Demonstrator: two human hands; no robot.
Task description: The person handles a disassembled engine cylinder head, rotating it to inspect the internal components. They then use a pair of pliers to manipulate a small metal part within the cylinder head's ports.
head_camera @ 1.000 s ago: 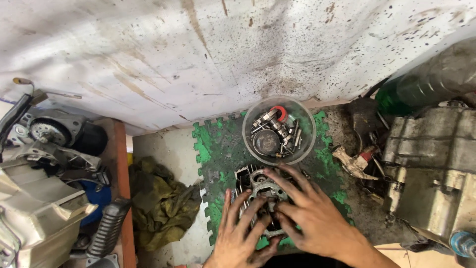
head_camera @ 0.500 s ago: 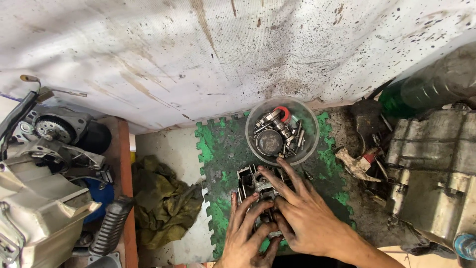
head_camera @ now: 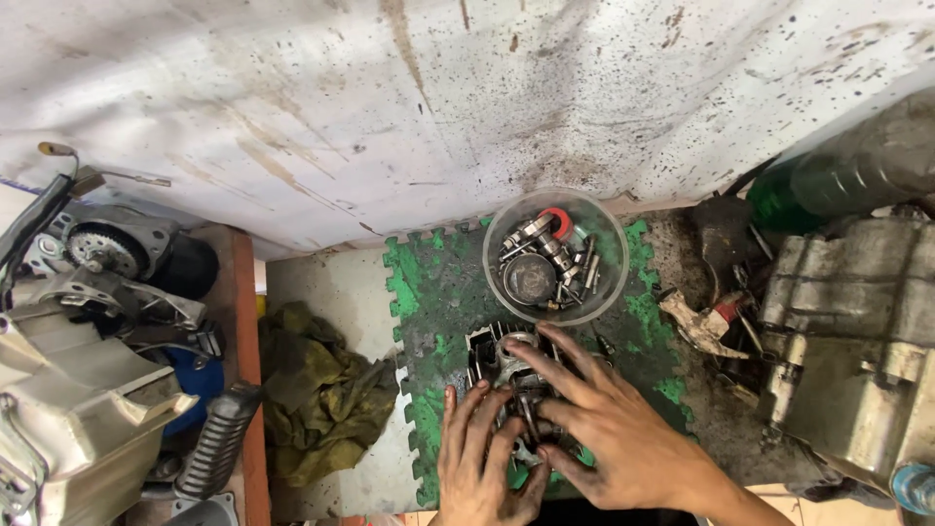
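I take the green foam mat (head_camera: 429, 292) as my landmark. It lies on the floor against the spattered white wall, and everything I handle sits on it. At the mat's far edge, next to the wall, stands the clear plastic bowl (head_camera: 609, 292) full of bolts, pins and a round metal disc. At the mat's near middle, on my side of the bowl and close to it but apart, lies the finned engine cylinder (head_camera: 487, 353), dark and oily, its round bore facing up toward me. Its fins run across the mat from left to right, so the block's long side lies crosswise under my palms.

Both hands are on it. My right hand (head_camera: 609, 438) comes in from the near right corner of the mat and covers most of the block, fingers (head_camera: 541, 368) spread wide and laid flat, the tips reaching the rim of the bore. My left hand (head_camera: 482, 458) rests on the near left part of the block, fingers loosely apart and pointing toward the bowl, pressing rather than gripping. Neither hand closes around anything I can make out; the right lies farther over the cylinder.

Left of the mat lies a crumpled olive rag (head_camera: 317, 390).
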